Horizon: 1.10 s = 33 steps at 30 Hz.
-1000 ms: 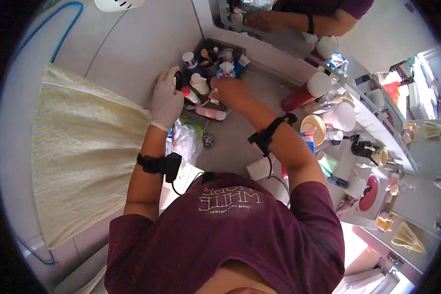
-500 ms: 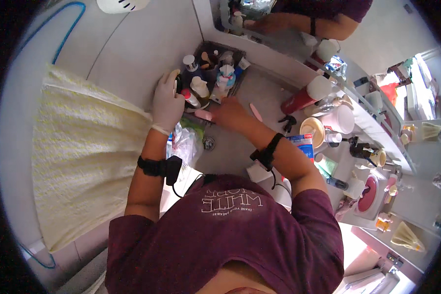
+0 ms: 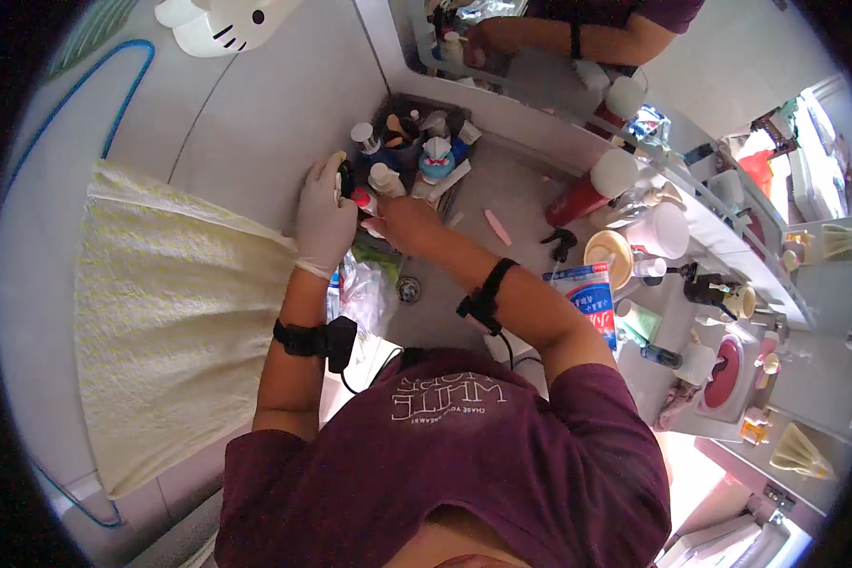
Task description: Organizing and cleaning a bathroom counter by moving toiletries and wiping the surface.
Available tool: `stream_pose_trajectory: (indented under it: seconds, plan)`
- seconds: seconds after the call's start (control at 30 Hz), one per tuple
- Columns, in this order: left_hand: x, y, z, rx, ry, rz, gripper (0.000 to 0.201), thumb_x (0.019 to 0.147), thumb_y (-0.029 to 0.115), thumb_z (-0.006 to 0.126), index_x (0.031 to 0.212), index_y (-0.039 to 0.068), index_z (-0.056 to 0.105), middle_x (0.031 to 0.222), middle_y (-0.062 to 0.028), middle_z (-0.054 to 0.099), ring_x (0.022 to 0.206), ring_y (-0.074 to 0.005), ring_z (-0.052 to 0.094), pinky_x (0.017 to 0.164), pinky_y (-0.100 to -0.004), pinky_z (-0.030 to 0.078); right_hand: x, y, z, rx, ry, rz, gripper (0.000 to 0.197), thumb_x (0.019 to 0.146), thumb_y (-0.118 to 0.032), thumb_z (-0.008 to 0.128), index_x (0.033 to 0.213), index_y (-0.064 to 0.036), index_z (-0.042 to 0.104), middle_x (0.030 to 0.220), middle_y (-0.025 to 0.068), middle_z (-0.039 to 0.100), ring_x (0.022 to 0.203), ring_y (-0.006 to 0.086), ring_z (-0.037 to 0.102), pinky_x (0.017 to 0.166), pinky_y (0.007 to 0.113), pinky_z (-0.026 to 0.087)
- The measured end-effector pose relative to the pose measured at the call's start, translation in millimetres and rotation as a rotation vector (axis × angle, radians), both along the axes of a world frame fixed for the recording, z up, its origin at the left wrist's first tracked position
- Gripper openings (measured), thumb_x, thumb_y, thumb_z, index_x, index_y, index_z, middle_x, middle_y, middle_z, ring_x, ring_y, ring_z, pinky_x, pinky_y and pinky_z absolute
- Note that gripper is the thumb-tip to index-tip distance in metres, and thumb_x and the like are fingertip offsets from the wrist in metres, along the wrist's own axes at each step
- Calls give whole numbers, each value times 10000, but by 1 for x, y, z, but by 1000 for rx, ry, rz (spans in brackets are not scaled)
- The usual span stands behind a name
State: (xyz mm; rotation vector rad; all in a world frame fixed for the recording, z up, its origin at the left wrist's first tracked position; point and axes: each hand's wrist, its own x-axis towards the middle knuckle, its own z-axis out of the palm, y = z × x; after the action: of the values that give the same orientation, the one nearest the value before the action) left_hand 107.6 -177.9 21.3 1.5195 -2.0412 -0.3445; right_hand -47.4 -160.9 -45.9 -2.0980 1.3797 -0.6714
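Observation:
My left hand (image 3: 326, 220), in a white glove, is at the back left corner of the grey counter. Its fingers curl against a dark, rounded object (image 3: 347, 178), mostly covered by the hand. Just to its right, a small white bottle with a red cap (image 3: 362, 198) stands between both hands. My bare right hand (image 3: 409, 225) is closed around a small pink object (image 3: 375, 227), which shows only at the fingertips. Behind the hands are a white bottle (image 3: 385, 179) and a blue bottle with a white top (image 3: 436, 163). A white tube (image 3: 450, 182) leans beside it.
A dark tray (image 3: 464, 156) holds several toiletries in the corner. A pink stick (image 3: 497, 227) lies on the counter (image 3: 445, 293) near a drain (image 3: 408, 290). A plastic bag (image 3: 367, 295) is below my left hand. Bottles and a red cylinder (image 3: 587, 194) line the right; a towel (image 3: 180, 331) hangs left.
My right hand has moved left with the pink object, closer to my left hand and the red-capped bottle. My left hand stays at the dark object. The view has shifted slightly.

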Motion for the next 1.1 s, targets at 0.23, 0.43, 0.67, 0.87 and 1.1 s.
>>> stream_pose_trajectory:
  seconds: [0.23, 0.43, 0.67, 0.87, 1.1]
  plan:
    - [-3, 2, 3, 16, -42, 39, 546, 779, 9, 527, 1324, 1, 492, 1306, -242, 512, 1211, -422, 486, 1045, -461, 385, -18, 14, -7, 217, -111, 41, 285, 921, -300, 608, 1036, -39, 610, 907, 192, 670, 856, 382, 655, 743, 480, 509]
    - [1, 1, -4, -74, -103, 18, 510, 845, 22, 521, 1353, 28, 487, 1304, -235, 521, 1205, -415, 499, 1030, -468, 398, -68, 23, 9, 227, 162, 189, 287, 908, -306, 607, 1091, -85, 619, 985, 165, 666, 968, 349, 632, 804, 470, 501]
    - [-1, 2, -4, -107, -160, 9, 503, 853, 35, 519, 1354, 79, 515, 1338, -237, 507, 1199, -417, 509, 1018, -466, 416, -148, 103, -48, 223, 555, 677, 520, 700, -370, 797, 1105, -102, 609, 1008, 114, 663, 1001, 337, 626, 839, 465, 516]
    - [-4, 2, 1, -71, -125, 11, 494, 861, 57, 524, 1354, 85, 517, 1340, -236, 507, 1208, -416, 504, 1017, -455, 419, -137, 159, -31, 396, 708, 727, 711, 587, -391, 878, 1158, -76, 593, 1022, 144, 662, 1056, 351, 614, 842, 447, 521]
    - [-1, 3, 0, -52, -160, 41, 478, 879, 80, 524, 1357, 96, 514, 1350, -206, 508, 1208, -400, 510, 1003, -458, 432, -144, 114, 4, 510, 412, 400, 672, 718, -432, 792, 1221, -77, 521, 1103, 166, 652, 1090, 379, 599, 876, 477, 501]
